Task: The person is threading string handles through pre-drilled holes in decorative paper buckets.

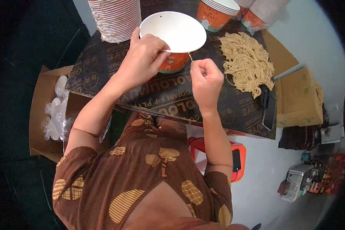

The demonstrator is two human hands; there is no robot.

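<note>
An orange paper bucket (173,63) with a white inside stands on the dark printed board table (149,103), its mouth tilted toward me. My left hand (143,55) grips its near rim, thumb outside and fingers over the edge. At the right of the rim, a short tan cord (191,57) comes from the near side of the bucket. My right hand (207,78) pinches the end of this cord between thumb and finger. A small hole shows in the far wall of the bucket. Beside my right hand lies a heap of tan cords (246,61).
Nested buckets (117,19) rise at the far left; another stack (216,15) stands at the far right. A carton (46,92) with clear plastic pieces is left of the table, another carton (295,97) right. A phone (237,160) rests on a red stool (239,175) below.
</note>
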